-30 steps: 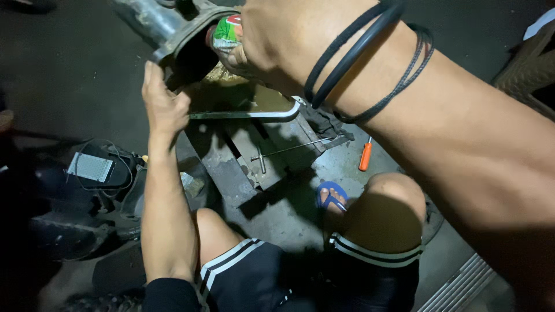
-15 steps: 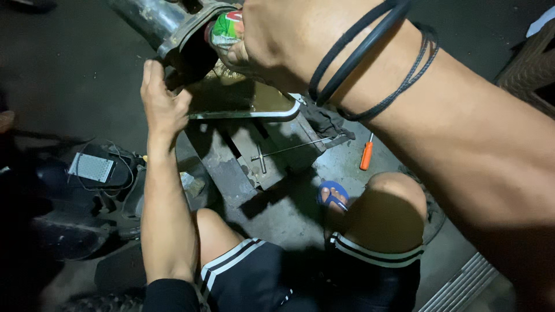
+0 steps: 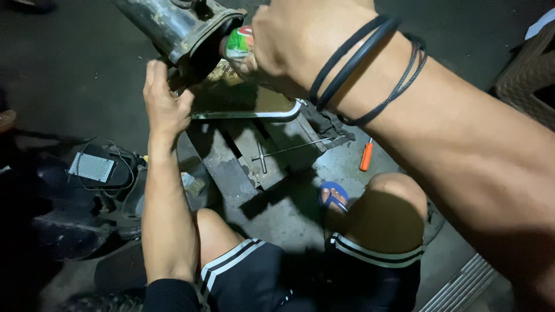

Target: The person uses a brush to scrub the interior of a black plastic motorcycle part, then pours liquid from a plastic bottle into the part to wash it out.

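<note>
Left hand [image 3: 165,104]: fingers curled against the lower rim of a dark metal pipe [image 3: 173,26], near the top edge of view. Right hand [image 3: 289,40]: closed around a small green-and-red can [image 3: 238,43] at the pipe's mouth. Floor [image 3: 289,214]: orange screwdriver [image 3: 366,155], T-handled wrench [image 3: 283,151].

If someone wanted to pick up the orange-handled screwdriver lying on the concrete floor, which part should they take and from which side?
Probably the orange handle of the orange-handled screwdriver, pinched across its width from above. It lies flat on the grey concrete floor, apart from other things, between the metal T-handle wrench and the bent knee, so coming straight down looks clear. Its thin shaft toward the top is dim and would offer less to hold.
</note>
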